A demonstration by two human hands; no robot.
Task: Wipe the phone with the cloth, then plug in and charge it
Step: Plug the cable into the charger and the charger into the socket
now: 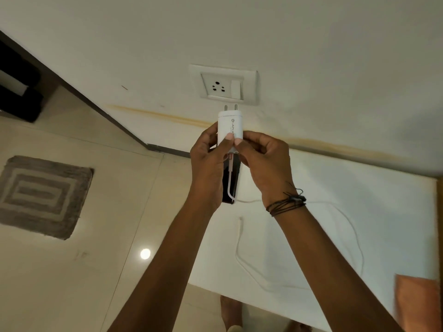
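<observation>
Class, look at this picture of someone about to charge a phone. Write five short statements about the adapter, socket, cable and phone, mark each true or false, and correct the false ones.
1. Both hands, left hand and right hand, hold the white adapter. True.
2. The adapter's pins are already in the wall socket. False: they are just below it, not inserted.
3. A white cable lies looped on the white surface. True.
4. The phone lies on the patterned mat. False: it is beneath the hands, at the white surface's edge.
5. A black thread band circles the left wrist. False: the right wrist.
</observation>
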